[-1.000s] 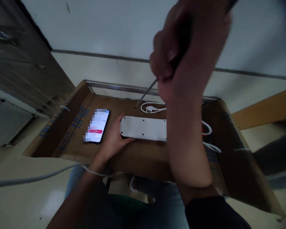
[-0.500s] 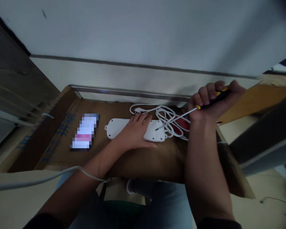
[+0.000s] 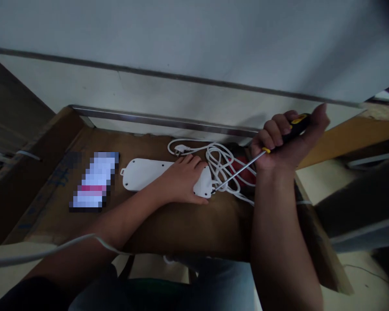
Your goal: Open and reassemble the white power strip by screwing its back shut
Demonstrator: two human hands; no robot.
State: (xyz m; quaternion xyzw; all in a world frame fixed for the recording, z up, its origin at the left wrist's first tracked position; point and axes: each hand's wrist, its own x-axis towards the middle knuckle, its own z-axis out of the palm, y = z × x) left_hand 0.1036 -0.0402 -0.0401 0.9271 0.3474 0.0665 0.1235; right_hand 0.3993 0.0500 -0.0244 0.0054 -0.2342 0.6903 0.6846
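Note:
A white power strip [image 3: 145, 172] lies on the cardboard, screw holes in its upward face. My left hand [image 3: 184, 177] is laid across its right part, fingers over the far edge and thumb along the near edge, gripping it. In my right hand [image 3: 278, 142] is a screwdriver [image 3: 240, 170] with a black and yellow handle, held at a slant. Its tip is by the right end of the strip, near a corner hole; whether it sits in the hole I cannot tell. The strip's white cord [image 3: 220, 157] lies coiled beyond, with its plug [image 3: 183, 150].
A phone [image 3: 95, 179] with a blurred screen lies on the cardboard tray [image 3: 194, 229] to the left. Something red [image 3: 243, 170] is under the cord. A white panel [image 3: 181, 43] stands behind, and a pale cable [image 3: 52, 250] crosses at lower left.
The screwdriver tip has moved from over the strip's face to its right end corner. The view has shifted, so the strip and phone appear further left. My left hand keeps its hold.

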